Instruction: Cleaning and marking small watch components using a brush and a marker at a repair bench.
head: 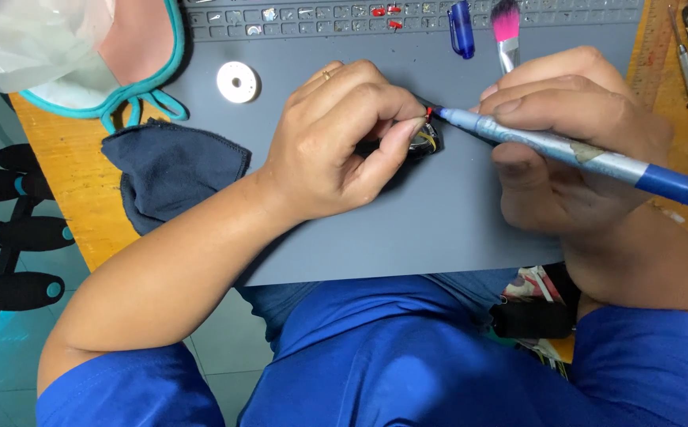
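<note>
At the centre of the grey work mat (pixel 439 229), the left hand (pixel 336 142) covers a small dark component (pixel 425 142) with thin coloured wires. The fingers are curled and pressed together over it, and the thumb pinches it from the near side, holding it down on the mat. A ring sits on one finger.

To the right of the component, the right hand (pixel 573 150) grips a blue pen-shaped tool (pixel 565 150). The fingers are closed around the barrel in a writing grip, thumb on top. The tool tip meets the component at its upper right edge, beside a small red wire end.

Beyond the component, along the far edge of the mat, a row of small tray compartments (pixel 312 20) holds tiny parts. A pink-bristled brush (pixel 506 28) and a blue cap-like piece (pixel 461 28) lie there. Left of the component and well apart from it, a white ring-shaped disc (pixel 238 82) rests on the mat. A dark blue cloth (pixel 174 178) lies off the mat's left edge on the orange tabletop (pixel 75 198).
</note>
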